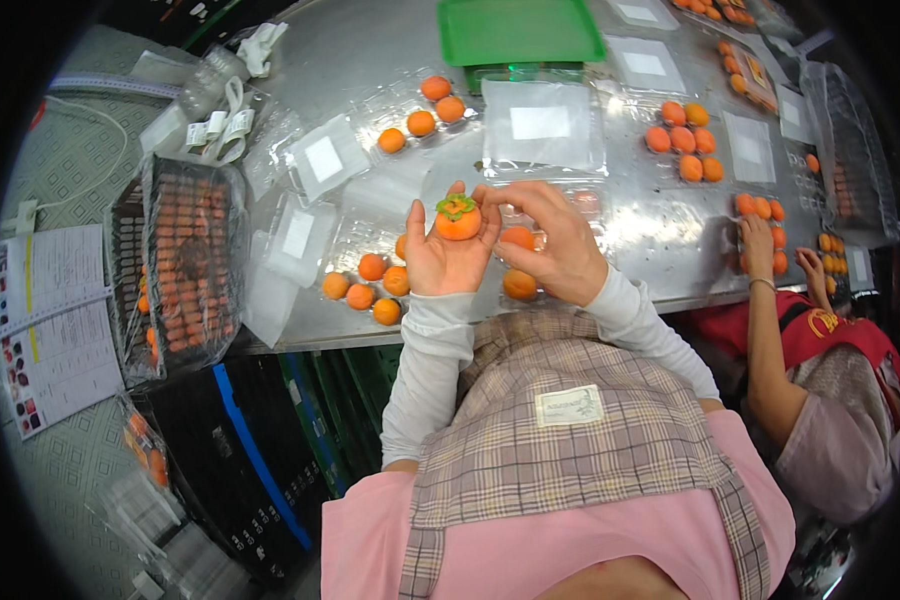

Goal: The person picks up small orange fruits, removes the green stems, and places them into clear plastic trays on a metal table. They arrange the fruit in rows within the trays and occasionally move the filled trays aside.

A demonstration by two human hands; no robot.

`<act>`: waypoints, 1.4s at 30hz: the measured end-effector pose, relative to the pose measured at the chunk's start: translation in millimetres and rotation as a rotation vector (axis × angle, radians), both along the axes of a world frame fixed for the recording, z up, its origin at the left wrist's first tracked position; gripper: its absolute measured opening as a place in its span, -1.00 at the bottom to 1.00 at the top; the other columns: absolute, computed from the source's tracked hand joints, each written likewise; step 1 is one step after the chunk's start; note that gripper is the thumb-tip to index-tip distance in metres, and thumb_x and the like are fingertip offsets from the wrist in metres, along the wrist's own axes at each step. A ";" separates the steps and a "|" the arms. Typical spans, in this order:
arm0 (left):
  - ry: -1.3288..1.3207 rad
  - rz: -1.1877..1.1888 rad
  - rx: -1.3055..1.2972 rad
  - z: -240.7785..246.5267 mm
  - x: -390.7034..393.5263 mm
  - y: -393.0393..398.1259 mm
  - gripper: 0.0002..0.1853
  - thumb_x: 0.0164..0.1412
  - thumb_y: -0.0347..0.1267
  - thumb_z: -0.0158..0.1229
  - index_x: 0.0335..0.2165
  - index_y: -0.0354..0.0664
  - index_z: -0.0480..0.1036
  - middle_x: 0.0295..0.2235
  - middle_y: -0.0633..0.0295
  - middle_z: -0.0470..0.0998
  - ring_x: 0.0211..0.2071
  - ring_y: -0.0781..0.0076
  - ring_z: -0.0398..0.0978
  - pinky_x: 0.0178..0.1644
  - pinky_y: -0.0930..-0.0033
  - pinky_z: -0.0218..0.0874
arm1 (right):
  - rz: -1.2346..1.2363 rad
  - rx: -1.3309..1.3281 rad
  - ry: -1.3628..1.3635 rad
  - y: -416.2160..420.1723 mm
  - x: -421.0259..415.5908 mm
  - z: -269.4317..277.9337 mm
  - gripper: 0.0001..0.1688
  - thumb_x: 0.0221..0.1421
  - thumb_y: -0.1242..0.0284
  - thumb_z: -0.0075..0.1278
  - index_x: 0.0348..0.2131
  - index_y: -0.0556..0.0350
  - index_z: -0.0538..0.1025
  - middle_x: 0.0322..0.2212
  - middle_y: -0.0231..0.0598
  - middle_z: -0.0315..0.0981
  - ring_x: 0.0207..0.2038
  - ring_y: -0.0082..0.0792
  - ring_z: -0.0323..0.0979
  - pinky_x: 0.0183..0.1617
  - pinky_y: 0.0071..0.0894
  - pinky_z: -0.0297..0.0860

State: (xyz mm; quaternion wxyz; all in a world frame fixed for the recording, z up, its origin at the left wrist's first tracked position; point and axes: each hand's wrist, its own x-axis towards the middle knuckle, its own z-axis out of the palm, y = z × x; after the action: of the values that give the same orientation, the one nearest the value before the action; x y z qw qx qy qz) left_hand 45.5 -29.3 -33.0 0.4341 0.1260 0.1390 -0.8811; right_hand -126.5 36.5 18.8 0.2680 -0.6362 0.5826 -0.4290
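Observation:
In the upturned palm of my left hand (pixel 445 268) rests an orange persimmon (pixel 458 224), its green leafy calyx facing up. My right hand (pixel 559 244) is just to the right, thumb and fingers apart, with nothing visible between them. Its index fingertip comes close to the left fingertips; whether they touch I cannot tell. Beneath the right hand, more persimmons (pixel 520 285) sit in a clear plastic tray partly hidden by that hand. Left of my left hand, several loose-set persimmons (pixel 360 296) lie in another clear tray, one partly behind the palm.
Persimmons (pixel 421 123) and labelled clear packaging (pixel 538 124) lie across the metal table (pixel 390 56). A green tray (pixel 521 30) stands at the back. Left is a film-lined crate (pixel 195 255) of orange produce. At right, a co-worker's hand (pixel 756 236) reaches over persimmons.

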 end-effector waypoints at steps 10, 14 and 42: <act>-0.105 -0.236 -0.158 25.0 -31.6 54.2 -0.38 0.47 -0.07 -0.26 0.25 -0.34 0.10 0.31 -0.26 0.08 0.37 -0.19 0.01 0.43 -0.13 -0.06 | -0.056 -0.050 0.012 24.2 -18.3 -19.5 -0.34 -0.20 0.32 0.30 -0.04 0.08 0.52 0.14 -0.02 0.31 0.18 0.05 0.28 0.25 -0.02 0.21; -0.018 -0.288 -0.161 27.7 -39.8 64.5 -0.37 0.48 -0.03 -0.31 0.26 -0.30 0.10 0.30 -0.24 0.11 0.36 -0.15 0.06 0.40 -0.12 -0.02 | -0.121 -0.092 -0.036 29.1 -22.0 -23.1 -0.39 -0.23 0.31 0.30 -0.11 0.10 0.53 0.08 -0.05 0.38 0.14 0.04 0.32 0.23 -0.01 0.22; -0.288 -0.291 -0.207 -6.1 -42.2 47.4 -0.45 0.36 -0.14 -0.04 0.15 -0.32 0.30 0.04 -0.08 0.47 0.03 0.08 0.48 0.15 0.07 0.32 | -0.105 -0.043 0.052 9.1 -43.2 -39.8 -0.30 -0.25 0.27 0.36 -0.06 0.00 0.47 0.01 -0.22 0.39 0.12 -0.08 0.32 0.16 -0.06 0.21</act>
State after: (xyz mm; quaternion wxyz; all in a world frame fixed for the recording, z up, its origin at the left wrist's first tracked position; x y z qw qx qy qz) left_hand 3.3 18.2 -39.1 0.3284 0.2239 -0.0349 -0.9170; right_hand -169.7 45.5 -21.0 0.2161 -0.6215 0.6124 -0.4381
